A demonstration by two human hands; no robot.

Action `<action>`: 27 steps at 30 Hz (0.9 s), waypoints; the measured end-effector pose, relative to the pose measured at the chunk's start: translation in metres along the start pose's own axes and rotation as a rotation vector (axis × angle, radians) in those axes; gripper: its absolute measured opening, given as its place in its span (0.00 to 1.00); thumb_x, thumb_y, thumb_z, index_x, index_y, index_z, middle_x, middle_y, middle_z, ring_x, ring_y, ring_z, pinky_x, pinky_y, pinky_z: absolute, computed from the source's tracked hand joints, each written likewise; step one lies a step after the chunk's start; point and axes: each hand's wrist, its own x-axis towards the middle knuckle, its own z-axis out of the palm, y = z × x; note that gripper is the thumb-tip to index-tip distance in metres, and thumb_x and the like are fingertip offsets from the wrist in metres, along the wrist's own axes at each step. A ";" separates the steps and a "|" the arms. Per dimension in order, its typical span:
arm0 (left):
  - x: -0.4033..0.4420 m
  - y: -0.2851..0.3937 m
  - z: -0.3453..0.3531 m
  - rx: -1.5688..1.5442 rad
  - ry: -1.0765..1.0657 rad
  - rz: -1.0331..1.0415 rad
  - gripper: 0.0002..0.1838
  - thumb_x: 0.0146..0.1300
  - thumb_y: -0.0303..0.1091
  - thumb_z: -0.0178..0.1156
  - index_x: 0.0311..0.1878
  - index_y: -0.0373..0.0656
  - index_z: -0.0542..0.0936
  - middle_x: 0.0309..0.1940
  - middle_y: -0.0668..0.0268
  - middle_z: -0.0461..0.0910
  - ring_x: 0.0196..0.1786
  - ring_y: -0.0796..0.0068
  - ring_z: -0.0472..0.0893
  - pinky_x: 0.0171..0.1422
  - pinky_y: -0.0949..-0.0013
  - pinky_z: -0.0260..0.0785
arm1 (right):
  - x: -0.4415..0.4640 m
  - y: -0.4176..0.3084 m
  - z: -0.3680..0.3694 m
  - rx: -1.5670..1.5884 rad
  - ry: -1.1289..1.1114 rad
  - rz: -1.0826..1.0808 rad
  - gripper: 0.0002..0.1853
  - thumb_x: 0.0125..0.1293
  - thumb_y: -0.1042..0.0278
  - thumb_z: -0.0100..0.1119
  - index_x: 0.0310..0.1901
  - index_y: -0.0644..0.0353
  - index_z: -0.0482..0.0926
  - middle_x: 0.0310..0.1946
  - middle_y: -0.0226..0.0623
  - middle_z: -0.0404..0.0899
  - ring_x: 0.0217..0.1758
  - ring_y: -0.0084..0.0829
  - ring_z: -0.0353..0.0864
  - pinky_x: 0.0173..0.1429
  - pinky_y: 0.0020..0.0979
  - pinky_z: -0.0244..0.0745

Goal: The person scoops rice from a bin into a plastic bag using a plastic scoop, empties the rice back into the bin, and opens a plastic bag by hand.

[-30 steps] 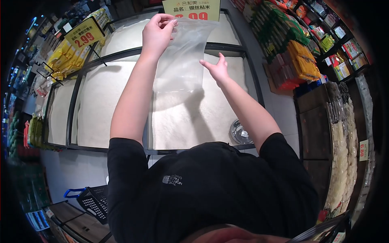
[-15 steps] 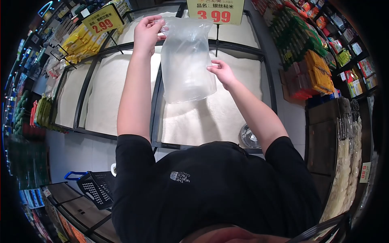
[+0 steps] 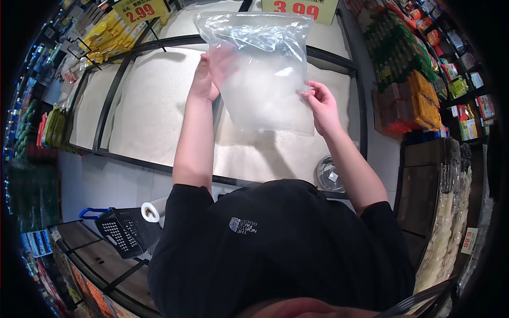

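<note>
A clear plastic bag (image 3: 265, 79) hangs spread out in front of me, above the rice bins, with a crinkled upper part. My right hand (image 3: 322, 106) pinches the bag's right edge between thumb and fingers. At the left side, my left hand (image 3: 214, 74) rests against the bag with fingers stretched out. Those fingers show blurred through the plastic; whether they are inside or behind it I cannot tell. White rice (image 3: 148, 100) fills the bins below. Beside my right forearm, a round clear container or scoop (image 3: 330, 174) lies at the bin's near corner.
Black frames (image 3: 132, 161) border the bins. Price signs (image 3: 140, 10) stand at the back. A plastic bag roll (image 3: 152, 211) and a black shopping basket (image 3: 124, 233) are at lower left. Shelves of packaged goods (image 3: 424, 100) line the right, near hanging bundles of noodles (image 3: 450, 196).
The bag has widened and moved right. My left hand has left its top corner and lowered to its left side. My right hand has moved right, still on the edge. The view has shifted slightly.
</note>
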 end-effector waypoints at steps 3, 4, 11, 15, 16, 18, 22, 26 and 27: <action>-0.027 -0.026 0.045 0.355 0.167 -0.064 0.29 0.70 0.38 0.66 0.70 0.35 0.71 0.63 0.49 0.78 0.64 0.62 0.80 0.62 0.59 0.77 | -0.019 -0.010 -0.010 0.033 -0.005 0.033 0.18 0.70 0.80 0.61 0.60 0.65 0.76 0.38 0.22 0.74 0.44 0.16 0.76 0.59 0.22 0.75; -0.030 -0.030 0.051 0.338 0.182 -0.081 0.27 0.70 0.36 0.65 0.68 0.34 0.73 0.62 0.49 0.79 0.62 0.61 0.81 0.61 0.60 0.78 | -0.024 -0.016 -0.014 0.030 0.002 0.046 0.18 0.70 0.80 0.61 0.60 0.65 0.76 0.38 0.23 0.74 0.45 0.17 0.76 0.60 0.24 0.76; -0.060 -0.027 0.120 0.212 0.215 -0.067 0.19 0.72 0.29 0.57 0.62 0.30 0.77 0.57 0.45 0.82 0.50 0.59 0.86 0.53 0.64 0.79 | -0.060 -0.050 -0.039 0.074 -0.003 0.093 0.19 0.70 0.81 0.57 0.62 0.66 0.74 0.39 0.25 0.74 0.49 0.22 0.80 0.66 0.32 0.76; -0.072 -0.022 0.137 0.101 0.148 -0.127 0.21 0.73 0.29 0.51 0.65 0.29 0.74 0.58 0.43 0.81 0.49 0.59 0.86 0.51 0.65 0.77 | -0.074 -0.056 -0.050 0.035 -0.034 0.116 0.21 0.69 0.81 0.57 0.64 0.66 0.72 0.42 0.26 0.74 0.50 0.21 0.78 0.67 0.32 0.75; -0.074 -0.020 0.140 0.077 0.144 -0.152 0.22 0.73 0.29 0.50 0.66 0.28 0.74 0.59 0.43 0.80 0.50 0.59 0.85 0.52 0.64 0.77 | -0.076 -0.059 -0.051 0.017 -0.051 0.118 0.22 0.69 0.80 0.58 0.64 0.65 0.72 0.43 0.26 0.74 0.51 0.21 0.77 0.68 0.32 0.74; -0.079 -0.017 0.148 0.031 0.135 -0.202 0.23 0.74 0.31 0.48 0.67 0.28 0.72 0.60 0.42 0.80 0.51 0.59 0.85 0.53 0.64 0.76 | -0.075 -0.072 -0.051 -0.082 -0.060 0.047 0.23 0.68 0.78 0.59 0.65 0.64 0.71 0.45 0.27 0.74 0.55 0.22 0.75 0.70 0.33 0.71; -0.085 -0.014 0.161 -0.018 0.127 -0.209 0.24 0.74 0.33 0.46 0.68 0.28 0.71 0.61 0.42 0.79 0.51 0.60 0.85 0.55 0.63 0.76 | -0.074 -0.092 -0.044 -0.357 0.106 -0.330 0.26 0.67 0.74 0.62 0.67 0.62 0.71 0.50 0.31 0.74 0.62 0.27 0.73 0.72 0.33 0.66; -0.091 -0.012 0.168 -0.080 0.082 -0.227 0.25 0.74 0.34 0.46 0.69 0.29 0.71 0.62 0.42 0.79 0.51 0.61 0.85 0.55 0.63 0.76 | -0.077 -0.135 -0.012 -0.819 0.063 -1.074 0.19 0.56 0.77 0.70 0.51 0.60 0.84 0.47 0.37 0.80 0.57 0.37 0.79 0.67 0.37 0.73; -0.092 -0.011 0.170 -0.088 0.075 -0.235 0.25 0.74 0.34 0.46 0.69 0.29 0.71 0.62 0.42 0.79 0.51 0.61 0.85 0.56 0.63 0.76 | -0.078 -0.144 -0.002 -0.874 0.033 -1.110 0.18 0.54 0.77 0.72 0.48 0.59 0.85 0.45 0.36 0.80 0.56 0.38 0.80 0.65 0.37 0.74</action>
